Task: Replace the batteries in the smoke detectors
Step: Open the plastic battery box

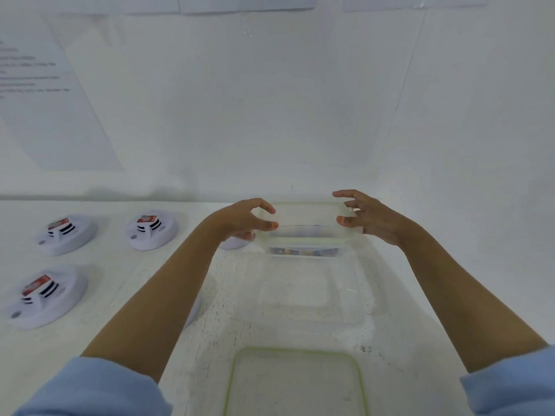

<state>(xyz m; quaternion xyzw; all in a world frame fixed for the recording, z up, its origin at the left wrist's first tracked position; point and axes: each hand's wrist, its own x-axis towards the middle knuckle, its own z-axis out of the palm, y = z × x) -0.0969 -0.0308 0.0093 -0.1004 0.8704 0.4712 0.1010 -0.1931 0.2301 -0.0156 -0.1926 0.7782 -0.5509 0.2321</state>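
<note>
The left hand [243, 219] and right hand [372, 219] pinched a clear green-rimmed lid [306, 214] by its ends above a clear container [356, 283]; three smoke detectors [151, 229] lay toward nine o'clock.

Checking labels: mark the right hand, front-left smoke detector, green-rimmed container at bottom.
Right hand [374, 220]: head view, middle of hand.
Front-left smoke detector [45, 297]: head view, centre.
Green-rimmed container [295, 351]: head view, far rim.

Far-left detector [64, 234]: white disc lying flat on the desk [126, 280], well left of the clear box [303, 240]; a red-labelled block [58, 222] sits on top beside black slots.
Second detector [151, 231]: same look, nearer the box.
Third detector [45, 295]: same, left of the box, closer to me.
Fourth detector [235, 243]: I see only its rim, just left of the box.
</note>
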